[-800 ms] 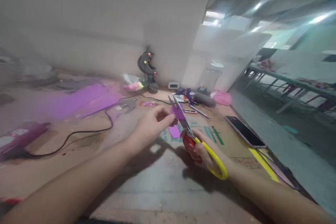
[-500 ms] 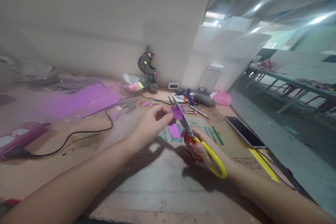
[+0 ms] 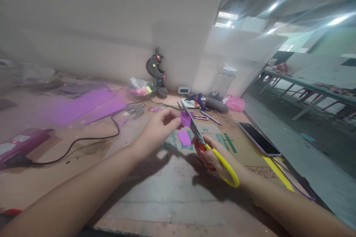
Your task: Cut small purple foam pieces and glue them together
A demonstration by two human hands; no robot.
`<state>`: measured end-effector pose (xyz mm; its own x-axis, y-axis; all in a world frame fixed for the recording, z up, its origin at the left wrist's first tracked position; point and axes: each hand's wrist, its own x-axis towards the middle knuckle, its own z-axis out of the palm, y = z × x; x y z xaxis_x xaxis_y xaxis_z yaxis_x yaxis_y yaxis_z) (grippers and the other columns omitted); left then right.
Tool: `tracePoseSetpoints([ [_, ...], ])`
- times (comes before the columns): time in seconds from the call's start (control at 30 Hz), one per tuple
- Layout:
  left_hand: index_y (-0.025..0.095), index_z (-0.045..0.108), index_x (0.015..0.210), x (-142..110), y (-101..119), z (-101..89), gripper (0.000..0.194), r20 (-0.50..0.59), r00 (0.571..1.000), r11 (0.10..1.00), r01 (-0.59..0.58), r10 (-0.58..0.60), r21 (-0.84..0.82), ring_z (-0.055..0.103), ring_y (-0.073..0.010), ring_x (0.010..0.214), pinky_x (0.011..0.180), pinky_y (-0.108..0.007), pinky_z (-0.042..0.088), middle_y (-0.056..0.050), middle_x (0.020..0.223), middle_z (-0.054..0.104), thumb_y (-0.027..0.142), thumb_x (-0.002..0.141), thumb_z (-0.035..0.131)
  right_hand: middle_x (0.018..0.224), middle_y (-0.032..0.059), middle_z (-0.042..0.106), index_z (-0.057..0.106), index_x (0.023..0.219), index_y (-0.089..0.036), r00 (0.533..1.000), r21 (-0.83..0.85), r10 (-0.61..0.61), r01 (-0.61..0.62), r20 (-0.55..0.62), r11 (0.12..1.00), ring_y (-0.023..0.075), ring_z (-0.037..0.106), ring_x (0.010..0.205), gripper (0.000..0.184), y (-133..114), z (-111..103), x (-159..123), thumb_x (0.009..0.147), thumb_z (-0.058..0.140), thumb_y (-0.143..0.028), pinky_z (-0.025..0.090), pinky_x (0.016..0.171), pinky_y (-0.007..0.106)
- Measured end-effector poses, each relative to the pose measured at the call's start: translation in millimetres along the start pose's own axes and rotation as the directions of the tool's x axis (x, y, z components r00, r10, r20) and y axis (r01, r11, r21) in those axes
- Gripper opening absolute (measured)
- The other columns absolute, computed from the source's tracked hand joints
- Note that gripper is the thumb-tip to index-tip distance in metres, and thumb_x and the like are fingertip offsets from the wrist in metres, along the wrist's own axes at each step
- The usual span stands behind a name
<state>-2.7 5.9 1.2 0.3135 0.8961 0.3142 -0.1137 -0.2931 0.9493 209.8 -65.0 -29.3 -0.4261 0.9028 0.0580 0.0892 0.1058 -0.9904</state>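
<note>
Far left: plum-coloured power strip on table; purple sheets behind it. Left hand: thumb and fingertips pinching a small purple piece; piece projects just right of the fingertips, against the scissors' blades. Loose purple rectangle lies on the table below, untouched. Scissors: tips parted, pointing away from the wearer. Right hand: fingers curled round the red-and-yellow handles, below and right of the piece. Phone farther right, near table edge.
</note>
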Motion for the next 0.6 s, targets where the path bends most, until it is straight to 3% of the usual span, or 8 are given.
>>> tracePoseSetpoints([
  [0.6, 0.018, 0.061, 0.080, 4.6, -8.8, -8.0, 0.013, -0.057, 0.997, 0.997, -0.040, 0.044, 0.066, 0.062, -0.0130, 0.073, 0.072, -0.027, 0.049, 0.002, 0.075, 0.065, 0.029, 0.087, 0.065, 0.072, -0.0066, 0.040, 0.050, 0.106, -0.020, 0.996, -0.044, 0.060, -0.063, -0.061, 0.997, 0.0050, 0.027, 0.050, 0.072, -2.0, -0.5, 1.3, 0.072, 0.062, -0.082, 0.024, 0.042, 0.020],
])
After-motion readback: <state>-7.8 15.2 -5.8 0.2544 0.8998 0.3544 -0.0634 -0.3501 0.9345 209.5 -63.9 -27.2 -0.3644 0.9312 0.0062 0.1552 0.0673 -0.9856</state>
